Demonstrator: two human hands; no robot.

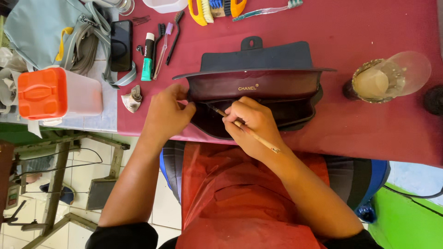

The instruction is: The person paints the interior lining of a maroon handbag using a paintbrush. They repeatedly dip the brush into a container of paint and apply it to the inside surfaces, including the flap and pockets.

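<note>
While your left hand (168, 113) pinches the near left edge of the open dark handbag (256, 90), your right hand (251, 124) closes around a thin wooden-handled brush (244, 130), its tip angled into the bag's mouth. The handbag lies at the near edge of the table, on a dark red cloth (369, 27), flap thrown back away from you, maroon lining showing with small gold lettering at its centre.

By the look of it, the bag is soft, light leather that sags where unsupported; steadying it at the stitched rim beside the opening, as your left hand does, seems the firmest purchase. The brush is slight and stiff, and a pencil grip low on the shaft suits it.

Left of the bag stand a green-and-white marker-like tube (147, 57) with a black cap, a row of small brushes (167, 41), a black phone (121, 45) and a crumpled squeezed tube (132, 98). Further left sits a translucent box with an orange lid (44, 93), and behind it a pale grey-green bag (41, 30) with straps. At the table's far edge lie a yellow-handled scrubbing brush (203, 10) and a clear toothbrush (270, 10). To the right, a clear glass jar (390, 76) lies on its side with pale contents. A red apron (240, 198) covers your lap.
</note>
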